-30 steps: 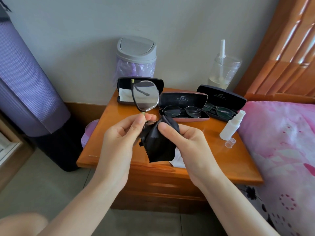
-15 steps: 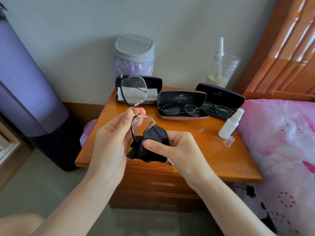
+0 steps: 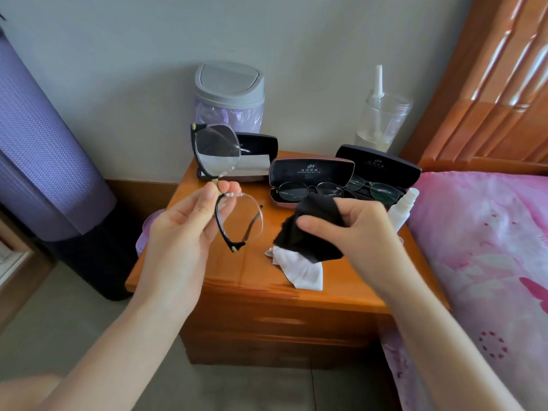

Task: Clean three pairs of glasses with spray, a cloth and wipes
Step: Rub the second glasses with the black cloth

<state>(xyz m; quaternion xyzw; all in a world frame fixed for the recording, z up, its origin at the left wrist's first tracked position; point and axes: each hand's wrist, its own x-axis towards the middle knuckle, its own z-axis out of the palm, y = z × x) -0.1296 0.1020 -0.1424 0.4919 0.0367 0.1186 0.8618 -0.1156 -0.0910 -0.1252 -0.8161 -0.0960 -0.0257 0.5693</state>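
**Glasses held apart from the cloth, above the nightstand**

The left hand (image 3: 184, 229) pinches the glasses (image 3: 218, 149) at the bridge. The frame is turned on end, one lens up and one down, above the left part of the nightstand (image 3: 237, 277). The right hand (image 3: 366, 229) grips a bunched black cloth (image 3: 308, 235) with the thumb on top. Cloth and glasses do not touch.

A white cloth (image 3: 301, 269) lies below the black one, near the front edge. Contact between the two cannot be confirmed.

Three open cases stand along the back:
- The left case (image 3: 258, 149) is partly hidden behind the raised lens.
- The middle case (image 3: 311, 172) holds a round pair (image 3: 305, 191).
- The right case (image 3: 382, 167) holds a dark pair (image 3: 376, 189).

The right hand hides the lower part of the spray bottle (image 3: 403, 206), which stands beside the bed (image 3: 489, 247). A bin (image 3: 229, 93) and a clear jar (image 3: 384, 120) stand behind the cases. A purple roll (image 3: 44, 158) stands at the left.
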